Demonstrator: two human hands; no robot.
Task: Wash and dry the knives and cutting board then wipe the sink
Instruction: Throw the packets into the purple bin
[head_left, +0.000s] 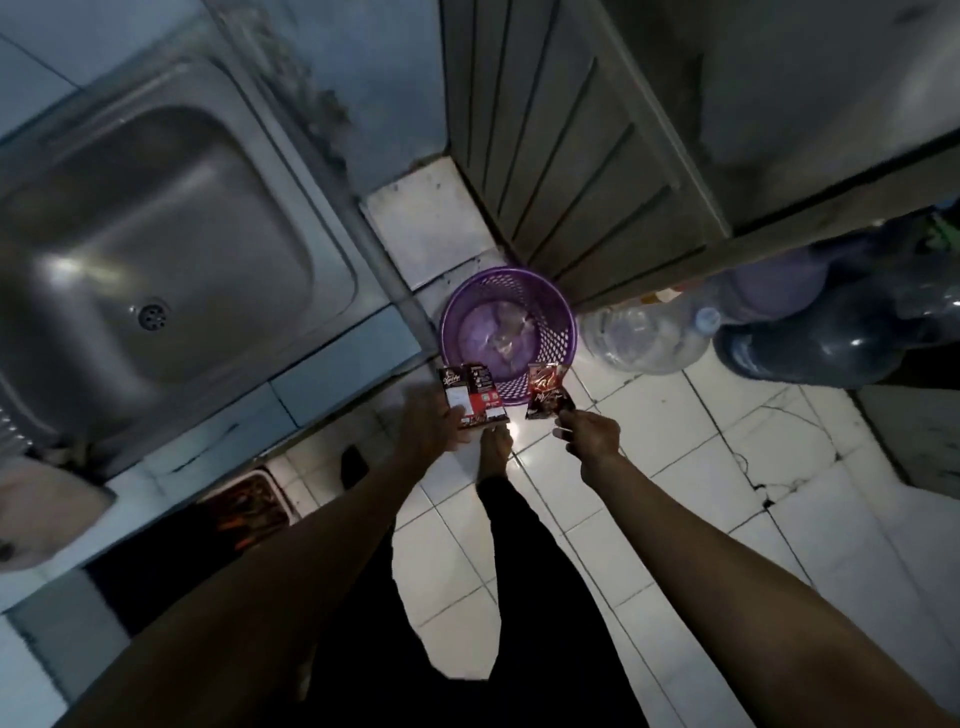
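Probably a home kitchen: steel sink (156, 244), tiled floor (675, 467), cupboard doors (571, 171).

One view only, from a camera worn on the person's head; it looks steeply down past both outstretched arms to the tiled floor (649, 467); the wide lens bends straight edges; the sink (156, 249) fills the upper left, near the lens; a purple basket (558, 312) sits on the floor near centre, farther below; cabinet doors (571, 156) rise at the upper right.
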